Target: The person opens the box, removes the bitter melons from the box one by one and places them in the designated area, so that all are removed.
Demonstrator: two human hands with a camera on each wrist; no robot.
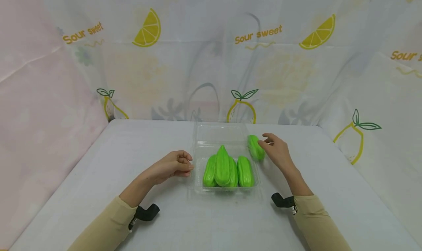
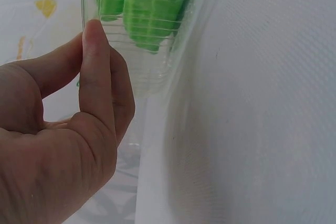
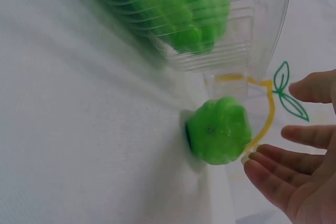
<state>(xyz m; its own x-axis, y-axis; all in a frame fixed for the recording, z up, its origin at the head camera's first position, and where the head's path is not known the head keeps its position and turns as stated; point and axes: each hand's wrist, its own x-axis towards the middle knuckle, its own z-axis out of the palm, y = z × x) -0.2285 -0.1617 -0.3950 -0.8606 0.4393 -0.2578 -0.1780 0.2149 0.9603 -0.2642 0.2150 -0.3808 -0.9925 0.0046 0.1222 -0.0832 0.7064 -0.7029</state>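
Observation:
A clear plastic clamshell box [image 1: 202,152] lies with its lid folded back, holding several green, ribbed, gourd-like vegetables [image 1: 245,172]. At its left rim is my left hand [image 1: 174,166], thumb and fingertips pinching the edge; the left wrist view shows this hand [image 2: 89,108] close up. Outside the box, by its far right corner, another green ribbed vegetable [image 1: 256,148] lies on the table. My right hand [image 1: 277,150] is just right of it, over its side. From the right wrist, my hand's fingers [image 3: 278,169] appear spread beside that vegetable [image 3: 220,130], with nothing held.
The white-covered table [image 1: 158,221] extends around the box on all sides. Behind it hangs a cloth backdrop [image 1: 184,68] with lemon prints and lettering. Each sleeve has a black wrist device, one at the left wrist [image 1: 146,212] and one at the right wrist [image 1: 281,200].

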